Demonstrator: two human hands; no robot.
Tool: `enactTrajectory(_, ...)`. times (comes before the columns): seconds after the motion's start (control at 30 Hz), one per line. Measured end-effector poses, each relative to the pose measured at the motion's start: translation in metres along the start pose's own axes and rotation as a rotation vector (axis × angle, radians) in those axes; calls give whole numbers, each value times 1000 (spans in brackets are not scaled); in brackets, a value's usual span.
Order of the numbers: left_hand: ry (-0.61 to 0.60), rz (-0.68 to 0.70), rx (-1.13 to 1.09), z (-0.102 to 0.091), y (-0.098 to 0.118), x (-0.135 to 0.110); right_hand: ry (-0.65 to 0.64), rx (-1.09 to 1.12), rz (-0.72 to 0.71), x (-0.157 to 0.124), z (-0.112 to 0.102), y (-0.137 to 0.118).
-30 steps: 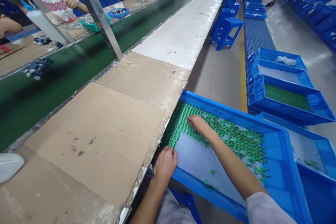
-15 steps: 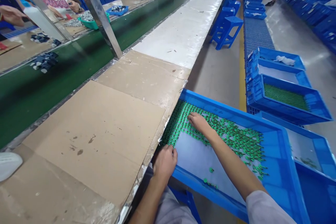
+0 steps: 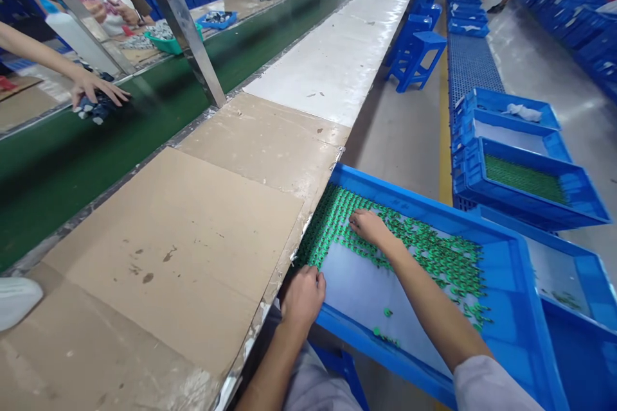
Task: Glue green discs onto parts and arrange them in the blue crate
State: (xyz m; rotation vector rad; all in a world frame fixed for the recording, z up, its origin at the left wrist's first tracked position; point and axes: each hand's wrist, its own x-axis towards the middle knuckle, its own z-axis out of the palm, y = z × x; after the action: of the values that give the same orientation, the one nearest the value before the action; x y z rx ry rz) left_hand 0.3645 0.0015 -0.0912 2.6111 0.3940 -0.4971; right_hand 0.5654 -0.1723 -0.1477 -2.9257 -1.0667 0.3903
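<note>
A blue plastic tray [image 3: 482,221] lined with a pale sheet juts out from the table's edge. Many small green pieces [image 3: 332,205] lie in it, in tight rows at the left and more loosely toward the right. My right hand [image 3: 370,227] is over the pieces, fingertips pinched together and low among them; whatever they hold is too small to make out. At the tray's near left corner rests my left hand [image 3: 303,294], its fingers curled by the rim. Its fingertips are partly hidden, and I cannot tell what lies under them.
Cardboard [image 3: 193,237] covers the worktable at my left. Beyond it runs a green conveyor belt [image 3: 144,109], where a co-worker's hand [image 3: 94,87] touches a dark cluster of parts. Blue stools [image 3: 419,54] and more blue trays [image 3: 530,186] stand to the right.
My right hand has shifted slightly right over the green pieces. My left hand has stayed put. A co-worker's arm has reached in over the dark parts on the belt.
</note>
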Motion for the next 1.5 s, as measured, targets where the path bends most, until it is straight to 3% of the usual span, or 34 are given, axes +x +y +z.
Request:
enactTrajectory(0.5, 3, 2, 0, -1, 0, -1, 60, -59, 3, -1, -1, -5)
enactTrajectory(0.63, 2, 8, -1, -2, 1, -1, 109, 40, -80, -4, -3, -5)
enactTrajectory(0.77, 2, 6, -1, -2, 1, -1, 32, 51, -151, -1, -3, -10)
enactTrajectory(0.93, 6, 2, 7, 0, 1, -1, -23, -24, -140, 3, 1, -16)
enactTrajectory(1.5, 17, 7, 17, 1, 0, 0, 110, -130, -93, -1, 5, -16)
